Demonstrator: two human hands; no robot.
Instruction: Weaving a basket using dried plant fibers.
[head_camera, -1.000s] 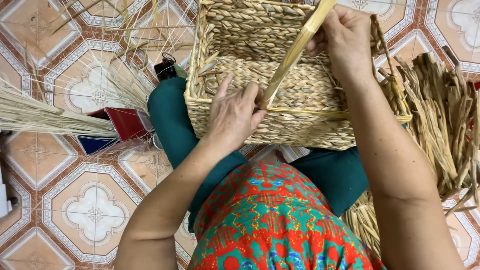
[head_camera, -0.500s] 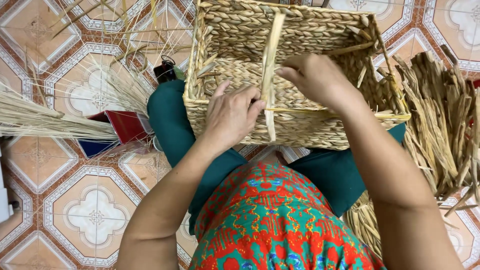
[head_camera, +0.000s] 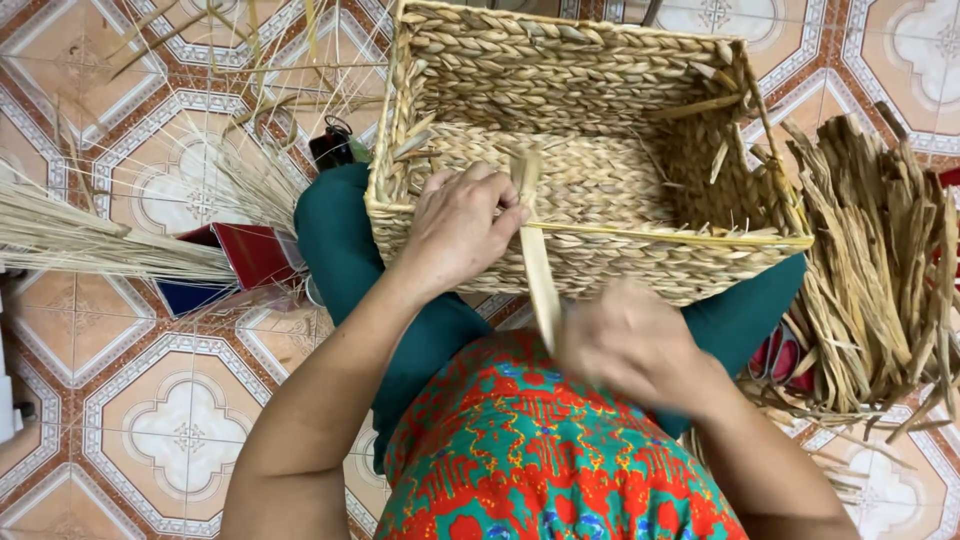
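A rectangular woven basket (head_camera: 600, 60) of braided straw rests on my lap, its open top facing me. My left hand (head_camera: 462, 228) grips the near rim of the basket, fingers over the edge, pinching a flat pale straw strip (head_camera: 538, 270) where it crosses the rim. My right hand (head_camera: 628, 342), blurred, is closed on the lower end of that same strip, just below the basket and above my patterned red and green clothing. A thin yellow rod runs along the near rim.
A pile of dried flat straw strips (head_camera: 880, 270) lies on the floor at the right. Thin pale fibres (head_camera: 90, 240) fan out at the left over a red and blue box (head_camera: 240, 262). A small dark bottle (head_camera: 330, 148) stands beside the basket. Patterned floor tiles surround me.
My right hand has come down from above the basket's far side to below the near rim, drawing the straw strip over the rim toward me. My left hand stayed on the rim.
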